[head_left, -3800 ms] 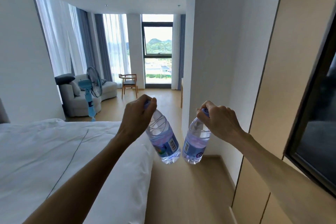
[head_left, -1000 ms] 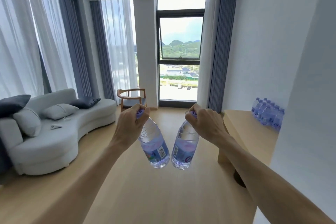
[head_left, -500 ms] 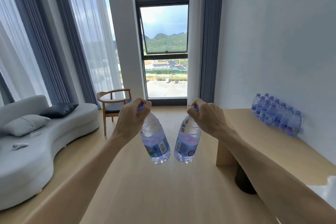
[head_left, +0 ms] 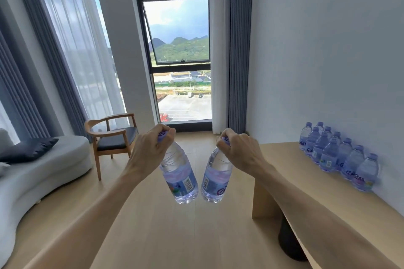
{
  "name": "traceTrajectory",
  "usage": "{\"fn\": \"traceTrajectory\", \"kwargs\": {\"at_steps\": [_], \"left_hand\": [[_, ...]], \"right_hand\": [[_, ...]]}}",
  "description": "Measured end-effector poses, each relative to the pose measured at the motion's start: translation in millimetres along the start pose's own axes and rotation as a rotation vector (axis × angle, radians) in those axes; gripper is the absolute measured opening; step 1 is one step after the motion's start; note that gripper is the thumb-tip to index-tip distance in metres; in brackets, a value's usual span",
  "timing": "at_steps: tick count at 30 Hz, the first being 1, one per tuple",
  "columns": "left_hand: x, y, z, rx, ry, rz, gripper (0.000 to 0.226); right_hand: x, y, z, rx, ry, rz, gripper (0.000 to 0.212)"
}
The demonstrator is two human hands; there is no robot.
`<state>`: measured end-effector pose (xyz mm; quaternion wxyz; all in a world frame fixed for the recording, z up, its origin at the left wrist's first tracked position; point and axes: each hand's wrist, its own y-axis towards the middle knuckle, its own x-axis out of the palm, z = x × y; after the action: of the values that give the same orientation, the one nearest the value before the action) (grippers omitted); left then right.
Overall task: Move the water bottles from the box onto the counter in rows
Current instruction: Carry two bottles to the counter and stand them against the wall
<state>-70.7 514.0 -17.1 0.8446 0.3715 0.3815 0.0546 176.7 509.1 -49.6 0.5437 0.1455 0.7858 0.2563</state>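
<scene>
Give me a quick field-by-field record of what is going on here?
left hand: grips the left bottle by its cap
right hand: grips the right bottle by its cap
carried bottles: hanging over the floor, bottoms nearly touching
counter: wooden, on the right
bottles on counter: upright in two rows along the wall
box: not in view

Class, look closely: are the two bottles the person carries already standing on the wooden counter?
No: the left hand and right hand hold both bottles by their caps in mid-air, above the floor.
</scene>
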Motion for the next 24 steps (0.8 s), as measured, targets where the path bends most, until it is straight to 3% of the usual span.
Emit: {"fn": "traceTrajectory", "kwargs": {"at_steps": [9, 24], "left_hand": [[133, 108, -26, 0.070, -0.118, -0.043, 0.020], [395, 315, -13, 0.337, -0.442, -0.359, 0.015]], "right_hand": [[25, 71, 124, 0.166, -0.081, -0.007, 0.031], [38, 141, 337, 0.585, -0.315, 0.096, 0.025]]}}
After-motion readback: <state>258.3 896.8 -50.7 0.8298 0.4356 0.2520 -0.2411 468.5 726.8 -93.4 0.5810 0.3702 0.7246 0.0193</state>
